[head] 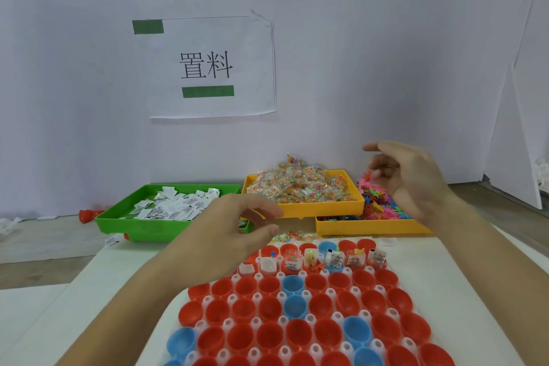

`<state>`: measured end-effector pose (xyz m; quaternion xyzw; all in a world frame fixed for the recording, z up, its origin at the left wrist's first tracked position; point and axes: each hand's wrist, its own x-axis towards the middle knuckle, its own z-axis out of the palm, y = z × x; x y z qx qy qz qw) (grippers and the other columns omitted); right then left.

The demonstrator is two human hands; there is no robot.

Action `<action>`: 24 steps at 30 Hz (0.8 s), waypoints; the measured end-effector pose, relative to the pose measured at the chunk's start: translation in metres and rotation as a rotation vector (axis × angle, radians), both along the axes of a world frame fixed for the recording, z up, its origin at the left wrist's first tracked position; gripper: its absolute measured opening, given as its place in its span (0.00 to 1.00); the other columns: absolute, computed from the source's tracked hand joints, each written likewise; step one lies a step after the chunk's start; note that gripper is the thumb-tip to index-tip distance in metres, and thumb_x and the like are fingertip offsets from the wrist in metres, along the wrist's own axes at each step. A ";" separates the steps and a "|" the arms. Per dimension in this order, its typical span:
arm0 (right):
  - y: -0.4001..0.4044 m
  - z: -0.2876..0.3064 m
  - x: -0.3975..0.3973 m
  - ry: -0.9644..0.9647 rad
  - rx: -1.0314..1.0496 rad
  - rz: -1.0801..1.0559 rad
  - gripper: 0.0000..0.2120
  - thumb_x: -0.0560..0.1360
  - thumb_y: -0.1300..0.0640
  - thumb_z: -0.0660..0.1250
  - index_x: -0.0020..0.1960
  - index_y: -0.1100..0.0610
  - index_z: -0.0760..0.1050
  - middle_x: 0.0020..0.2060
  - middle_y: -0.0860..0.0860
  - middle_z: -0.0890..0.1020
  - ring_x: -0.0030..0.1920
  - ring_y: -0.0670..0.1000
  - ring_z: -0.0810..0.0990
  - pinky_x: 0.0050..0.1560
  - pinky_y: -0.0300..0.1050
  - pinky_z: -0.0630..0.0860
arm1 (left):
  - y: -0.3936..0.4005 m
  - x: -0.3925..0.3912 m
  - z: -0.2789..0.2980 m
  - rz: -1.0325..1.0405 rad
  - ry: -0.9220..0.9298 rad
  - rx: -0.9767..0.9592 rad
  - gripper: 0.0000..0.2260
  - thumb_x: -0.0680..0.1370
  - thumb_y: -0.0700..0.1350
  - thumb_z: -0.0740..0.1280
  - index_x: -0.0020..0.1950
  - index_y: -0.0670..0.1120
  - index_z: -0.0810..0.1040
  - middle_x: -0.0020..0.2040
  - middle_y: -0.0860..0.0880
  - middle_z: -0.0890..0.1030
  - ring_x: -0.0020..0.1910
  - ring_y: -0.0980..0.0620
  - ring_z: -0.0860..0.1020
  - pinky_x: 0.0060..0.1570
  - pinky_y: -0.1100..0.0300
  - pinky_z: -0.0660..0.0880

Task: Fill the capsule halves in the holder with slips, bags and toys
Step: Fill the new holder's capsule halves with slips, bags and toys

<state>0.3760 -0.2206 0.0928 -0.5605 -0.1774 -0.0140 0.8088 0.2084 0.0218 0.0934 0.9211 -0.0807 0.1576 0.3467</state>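
Note:
A clear holder (300, 300) full of red and blue capsule halves (269, 285) lies on the table in front of me. Its far row (335, 258) holds slips, small bags and toys; the nearer rows look empty. A green tray (133, 227) holds white slips (175, 205). One yellow tray (320, 209) is heaped with bags of coloured beads (300, 184), and another yellow tray (371, 227) carries colourful plastic toys (377, 202). My left hand (234, 232) hovers over the holder's far left corner, fingers loosely curled, holding nothing visible. My right hand (413, 178) is raised above the toys, fingers relaxed.
A paper sign (208, 68) hangs on the white wall behind the trays. A red object (89, 215) lies left of the green tray, and loose slips (111, 240) sit on the table near it. A stray bead bag (292, 236) lies between the trays and the holder.

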 end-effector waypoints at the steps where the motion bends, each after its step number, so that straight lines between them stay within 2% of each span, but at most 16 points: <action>1: 0.007 0.005 -0.010 0.000 0.007 0.080 0.11 0.82 0.60 0.60 0.50 0.62 0.81 0.30 0.53 0.77 0.30 0.47 0.74 0.32 0.37 0.73 | -0.004 0.001 -0.001 0.011 -0.001 -0.035 0.06 0.77 0.44 0.71 0.53 0.52 0.82 0.47 0.57 0.83 0.48 0.61 0.81 0.47 0.65 0.77; 5: 0.034 0.018 -0.046 -0.023 -0.032 0.339 0.13 0.80 0.57 0.60 0.51 0.61 0.82 0.31 0.53 0.75 0.30 0.47 0.71 0.34 0.38 0.72 | -0.022 0.002 -0.006 0.009 0.032 -0.288 0.06 0.77 0.45 0.71 0.54 0.48 0.82 0.45 0.49 0.85 0.45 0.52 0.83 0.47 0.58 0.80; 8: 0.052 0.018 -0.066 -0.063 -0.082 0.549 0.15 0.77 0.52 0.62 0.53 0.61 0.82 0.32 0.52 0.76 0.32 0.47 0.72 0.36 0.38 0.74 | -0.036 0.003 -0.011 -0.007 0.024 -0.438 0.09 0.78 0.45 0.70 0.58 0.48 0.80 0.45 0.48 0.86 0.46 0.53 0.84 0.46 0.58 0.81; 11: 0.065 0.013 -0.076 -0.102 -0.105 0.635 0.13 0.77 0.55 0.63 0.52 0.61 0.83 0.33 0.52 0.77 0.33 0.47 0.73 0.35 0.39 0.75 | -0.041 0.003 -0.013 -0.030 -0.006 -0.610 0.06 0.78 0.39 0.69 0.55 0.43 0.80 0.41 0.45 0.86 0.41 0.50 0.85 0.42 0.59 0.82; 15: 0.070 0.006 -0.077 -0.175 -0.156 0.587 0.09 0.77 0.64 0.66 0.52 0.59 0.84 0.35 0.53 0.79 0.37 0.48 0.77 0.39 0.41 0.77 | -0.038 0.004 -0.013 -0.007 -0.031 -0.681 0.03 0.77 0.38 0.69 0.47 0.38 0.81 0.37 0.39 0.84 0.34 0.47 0.83 0.35 0.62 0.80; 19: 0.072 0.000 -0.079 -0.276 -0.343 0.433 0.13 0.73 0.70 0.72 0.53 0.58 0.83 0.42 0.53 0.82 0.41 0.50 0.82 0.46 0.44 0.82 | -0.030 0.006 -0.015 0.073 -0.047 -0.552 0.06 0.79 0.34 0.67 0.44 0.40 0.81 0.34 0.42 0.84 0.31 0.48 0.83 0.33 0.61 0.79; 22: 0.074 -0.001 -0.082 -0.349 -0.447 0.306 0.14 0.71 0.68 0.75 0.54 0.56 0.84 0.47 0.54 0.83 0.44 0.46 0.83 0.51 0.38 0.80 | -0.026 0.006 -0.015 0.101 -0.057 -0.483 0.09 0.79 0.32 0.65 0.43 0.40 0.81 0.33 0.43 0.83 0.30 0.48 0.82 0.32 0.62 0.78; 24: 0.074 -0.001 -0.083 -0.392 -0.537 0.262 0.12 0.72 0.63 0.75 0.54 0.55 0.84 0.49 0.51 0.85 0.47 0.44 0.84 0.52 0.38 0.80 | -0.025 0.006 -0.015 0.118 -0.067 -0.459 0.09 0.78 0.31 0.65 0.42 0.40 0.82 0.33 0.42 0.83 0.29 0.48 0.82 0.31 0.63 0.77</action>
